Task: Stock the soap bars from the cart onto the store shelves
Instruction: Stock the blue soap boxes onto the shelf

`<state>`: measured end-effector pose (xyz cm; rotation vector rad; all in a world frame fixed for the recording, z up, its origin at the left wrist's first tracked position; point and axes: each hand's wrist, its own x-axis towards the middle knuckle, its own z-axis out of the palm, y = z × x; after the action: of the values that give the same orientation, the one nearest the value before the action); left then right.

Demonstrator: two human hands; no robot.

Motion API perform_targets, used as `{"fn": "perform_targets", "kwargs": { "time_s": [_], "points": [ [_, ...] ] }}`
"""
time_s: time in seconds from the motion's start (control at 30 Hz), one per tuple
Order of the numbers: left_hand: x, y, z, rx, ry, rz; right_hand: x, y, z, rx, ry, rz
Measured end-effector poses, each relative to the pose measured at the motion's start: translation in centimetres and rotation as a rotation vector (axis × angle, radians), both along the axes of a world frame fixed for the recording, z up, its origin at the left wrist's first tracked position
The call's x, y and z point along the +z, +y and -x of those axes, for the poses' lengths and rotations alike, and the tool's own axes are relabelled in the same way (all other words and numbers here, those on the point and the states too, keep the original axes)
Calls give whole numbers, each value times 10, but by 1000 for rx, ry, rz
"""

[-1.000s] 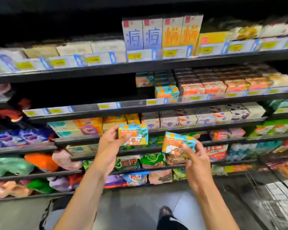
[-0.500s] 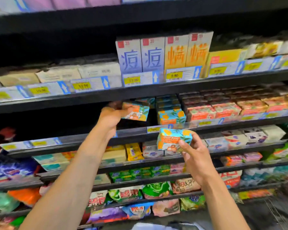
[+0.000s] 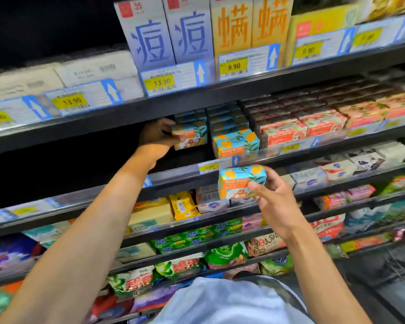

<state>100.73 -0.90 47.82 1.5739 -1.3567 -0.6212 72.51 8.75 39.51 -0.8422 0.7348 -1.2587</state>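
My left hand reaches into the second shelf and grips a blue-and-orange goat soap box, held just left of a stack of the same boxes. My right hand holds a second matching soap box in front of the shelf's front edge, below that stack. The space on the shelf left of my left hand is dark and looks bare.
Red-and-orange soap boxes fill the shelf to the right of the stack. Tall blue and orange cartons stand on the shelf above. Lower shelves hold packed soaps and bags. The cart's wire edge shows at the lower right.
My left hand has pushed its soap box deeper into the shelf next to the stack. My right hand holds its box at about the same place below. The view has moved closer to the shelves.
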Motion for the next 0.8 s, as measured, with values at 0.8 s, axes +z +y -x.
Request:
{"fn": "perform_targets", "kwargs": {
  "time_s": [0.8],
  "points": [
    [30, 91, 41, -330, -77, 10, 29, -1, -15, -85, 209, 167]
  ]
}}
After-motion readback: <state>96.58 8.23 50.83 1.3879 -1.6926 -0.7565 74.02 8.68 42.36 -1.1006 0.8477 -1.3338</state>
